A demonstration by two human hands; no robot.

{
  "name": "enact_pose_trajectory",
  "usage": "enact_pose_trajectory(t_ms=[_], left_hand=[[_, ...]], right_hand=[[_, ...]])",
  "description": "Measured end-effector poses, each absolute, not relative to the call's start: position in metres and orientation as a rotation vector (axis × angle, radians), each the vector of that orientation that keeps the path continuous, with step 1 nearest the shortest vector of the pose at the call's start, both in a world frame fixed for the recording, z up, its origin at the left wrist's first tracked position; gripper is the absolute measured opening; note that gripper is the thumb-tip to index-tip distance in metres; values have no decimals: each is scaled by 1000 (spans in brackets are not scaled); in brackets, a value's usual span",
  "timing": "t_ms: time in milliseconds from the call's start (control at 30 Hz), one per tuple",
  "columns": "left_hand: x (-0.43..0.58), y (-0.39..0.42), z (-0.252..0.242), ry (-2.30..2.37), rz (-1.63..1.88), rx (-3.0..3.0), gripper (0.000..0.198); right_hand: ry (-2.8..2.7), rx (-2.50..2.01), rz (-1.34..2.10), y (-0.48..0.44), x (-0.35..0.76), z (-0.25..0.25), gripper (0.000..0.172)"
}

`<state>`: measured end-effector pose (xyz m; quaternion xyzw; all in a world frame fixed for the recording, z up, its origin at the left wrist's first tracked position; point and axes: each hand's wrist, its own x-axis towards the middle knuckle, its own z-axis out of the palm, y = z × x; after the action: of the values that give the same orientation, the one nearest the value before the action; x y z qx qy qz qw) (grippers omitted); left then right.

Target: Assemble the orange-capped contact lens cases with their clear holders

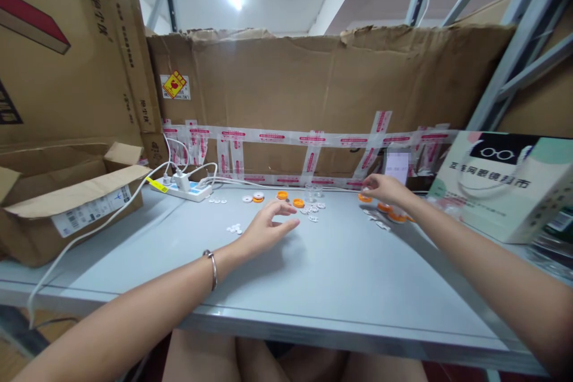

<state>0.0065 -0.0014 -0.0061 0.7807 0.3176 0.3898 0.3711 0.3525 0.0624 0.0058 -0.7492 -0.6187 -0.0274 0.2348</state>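
Observation:
My left hand (271, 225) hovers over the middle of the table with its fingers apart and nothing in them. Just beyond it are an orange ring-shaped part (282, 195) and a second orange ring (298, 203). Small white toothed-looking pieces (313, 210) lie to its right, and a cluster of small white discs (234, 228) to its left. At the right, my right hand (385, 189) pinches an orange round part (364, 197) near the tabletop. Beneath that wrist are more orange round parts (396, 215), partly covered by the arm, and flat white pieces (376, 219).
Clear small cups (314, 192) stand at the back middle. A power strip (185, 187) with white cables and an open cardboard box (71, 197) occupy the left. A phone (396, 166) leans at the back; a paper bag (496, 185) stands right. Cardboard (286, 83) walls the rear.

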Motion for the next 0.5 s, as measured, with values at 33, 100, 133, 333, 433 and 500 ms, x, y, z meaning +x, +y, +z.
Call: enact_pose_trajectory(t_ms=[33,100,133,333,433,500], left_hand=[[6,-1,-6,814,1000,2013,21],[6,-2,-5,812,1001,2027,19],[6,-2,-5,808,1003,2031,18],[5,-3,-4,780,1004,2047,17],[4,-3,-2,780,997,2049,15],[4,-4,-2,784,993,2053,14]], right_hand=[[-1731,-2074,-98,63,353,4,21],[-1788,-2114,-138,62,353,1,20],[-1808,-2133,-156,62,354,-1,20],[-1850,-2202,-258,58,362,-5,24],[-1844,-2199,-282,59,365,-5,22],[-1830,-2168,-302,59,366,-4,20]])
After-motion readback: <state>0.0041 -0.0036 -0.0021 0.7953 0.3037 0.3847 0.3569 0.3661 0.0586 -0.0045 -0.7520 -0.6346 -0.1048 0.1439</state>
